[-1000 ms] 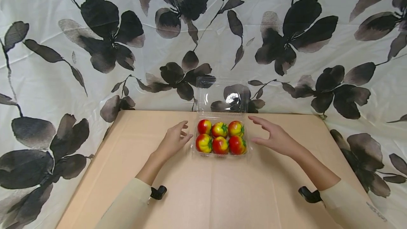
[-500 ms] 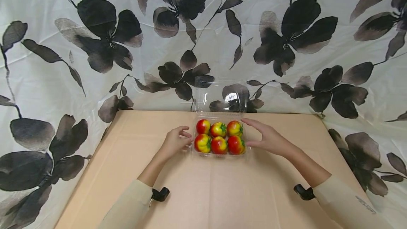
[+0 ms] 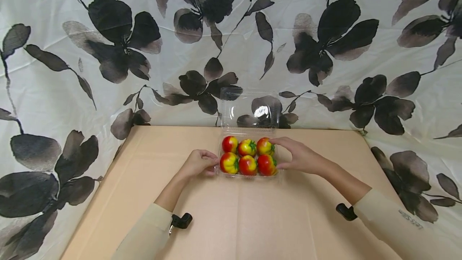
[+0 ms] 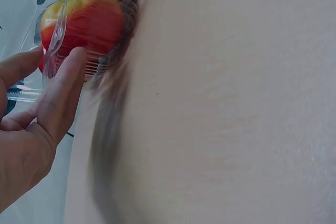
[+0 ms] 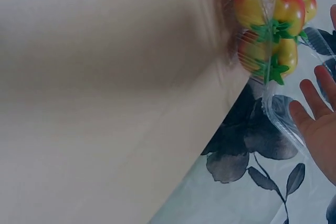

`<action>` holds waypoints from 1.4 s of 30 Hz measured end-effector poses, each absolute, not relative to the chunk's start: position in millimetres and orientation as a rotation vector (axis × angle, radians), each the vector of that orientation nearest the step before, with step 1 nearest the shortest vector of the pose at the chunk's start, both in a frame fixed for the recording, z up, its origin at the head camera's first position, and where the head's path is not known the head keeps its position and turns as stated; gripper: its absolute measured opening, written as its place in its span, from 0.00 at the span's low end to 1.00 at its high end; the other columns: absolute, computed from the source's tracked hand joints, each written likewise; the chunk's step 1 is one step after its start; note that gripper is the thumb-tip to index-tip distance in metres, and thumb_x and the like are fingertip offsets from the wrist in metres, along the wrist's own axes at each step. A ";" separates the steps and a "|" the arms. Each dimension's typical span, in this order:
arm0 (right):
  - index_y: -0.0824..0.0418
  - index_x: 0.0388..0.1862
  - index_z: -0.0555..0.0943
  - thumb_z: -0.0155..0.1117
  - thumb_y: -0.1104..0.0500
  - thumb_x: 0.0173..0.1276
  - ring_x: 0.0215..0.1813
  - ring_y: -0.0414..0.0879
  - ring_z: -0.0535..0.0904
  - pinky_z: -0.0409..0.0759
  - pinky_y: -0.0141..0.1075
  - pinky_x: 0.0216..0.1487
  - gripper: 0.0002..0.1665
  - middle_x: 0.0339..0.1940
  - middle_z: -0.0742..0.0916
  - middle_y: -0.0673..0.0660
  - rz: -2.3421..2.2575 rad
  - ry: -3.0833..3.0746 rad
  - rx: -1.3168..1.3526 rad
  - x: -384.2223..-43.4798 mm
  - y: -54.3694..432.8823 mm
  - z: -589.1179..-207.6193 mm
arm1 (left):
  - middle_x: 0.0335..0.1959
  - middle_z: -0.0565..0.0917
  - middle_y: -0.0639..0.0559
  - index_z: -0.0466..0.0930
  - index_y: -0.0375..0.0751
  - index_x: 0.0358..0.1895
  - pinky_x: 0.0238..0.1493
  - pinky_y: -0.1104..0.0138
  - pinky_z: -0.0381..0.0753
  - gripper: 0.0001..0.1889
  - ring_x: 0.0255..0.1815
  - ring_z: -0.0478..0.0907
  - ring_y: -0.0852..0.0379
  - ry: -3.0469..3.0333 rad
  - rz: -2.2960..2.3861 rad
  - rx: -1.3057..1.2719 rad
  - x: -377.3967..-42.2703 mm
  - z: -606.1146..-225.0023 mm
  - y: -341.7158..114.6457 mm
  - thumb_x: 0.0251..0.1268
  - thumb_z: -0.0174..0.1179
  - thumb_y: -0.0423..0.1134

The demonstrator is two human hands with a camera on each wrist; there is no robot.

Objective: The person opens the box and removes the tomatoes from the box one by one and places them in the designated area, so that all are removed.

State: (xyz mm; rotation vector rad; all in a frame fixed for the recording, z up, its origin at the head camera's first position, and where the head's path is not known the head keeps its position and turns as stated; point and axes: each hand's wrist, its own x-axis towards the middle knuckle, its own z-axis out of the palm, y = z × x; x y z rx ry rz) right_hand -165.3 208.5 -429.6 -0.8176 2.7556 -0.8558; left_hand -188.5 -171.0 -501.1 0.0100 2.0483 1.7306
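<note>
A clear plastic clamshell box (image 3: pixel 249 176) stands near the back edge of the board, its lid (image 3: pixel 249 109) raised behind it. In it sit several round, lobed red-and-yellow fruits (image 3: pixel 247 165) with green leafy tops. My left hand (image 3: pixel 197 163) is at the box's left side; in the left wrist view its thumb and fingertips lie right at the rim, with fingers extended. On the other side, my right hand (image 3: pixel 301 155) reaches in with thumb and forefinger spread, overlapping the right edge in the head view. The right wrist view shows its fingers (image 5: pixel 313 98) straight beside the box.
The box stands on a tan board (image 3: pixel 231 212) whose back edge runs just behind it. A white cloth with dark flowers (image 3: pixel 332 39) hangs behind and spreads at both sides. Black wrist cameras (image 3: pixel 181 221) sit at the cuffs.
My right hand has moved left, up to the box's right edge. My left hand has shifted slightly toward me along the left side. The box and fruits show no movement of their own.
</note>
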 end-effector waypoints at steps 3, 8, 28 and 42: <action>0.59 0.74 0.73 0.84 0.50 0.55 0.74 0.61 0.72 0.74 0.64 0.73 0.49 0.72 0.79 0.59 -0.804 2.752 -0.857 -169.2 205.7 -431.4 | 0.33 0.87 0.43 0.79 0.24 0.51 0.34 0.61 0.93 0.14 0.29 0.87 0.54 1.989 1.744 -0.013 -187.9 -502.1 -171.6 0.70 0.66 0.33; 0.57 0.73 0.75 0.84 0.47 0.55 0.74 0.61 0.71 0.72 0.63 0.74 0.48 0.72 0.79 0.59 -0.707 2.717 -0.896 -174.9 198.4 -433.9 | 0.33 0.85 0.42 0.79 0.23 0.51 0.34 0.60 0.92 0.13 0.28 0.87 0.54 1.923 1.764 -0.014 -187.1 -502.2 -170.9 0.72 0.64 0.30; 0.60 0.69 0.79 0.80 0.56 0.59 0.71 0.57 0.76 0.76 0.54 0.75 0.39 0.68 0.83 0.57 -0.506 2.669 -1.083 -183.1 182.2 -447.8 | 0.28 0.87 0.45 0.75 0.21 0.50 0.34 0.59 0.93 0.09 0.25 0.87 0.53 1.813 1.811 -0.016 -187.3 -497.6 -167.8 0.72 0.59 0.24; 0.56 0.72 0.76 0.80 0.49 0.61 0.70 0.57 0.78 0.79 0.55 0.71 0.42 0.69 0.82 0.57 -0.435 2.615 -1.052 -182.1 180.3 -451.6 | 0.27 0.86 0.46 0.73 0.17 0.53 0.35 0.58 0.92 0.12 0.26 0.87 0.54 1.833 1.779 -0.007 -187.0 -495.4 -168.4 0.73 0.58 0.24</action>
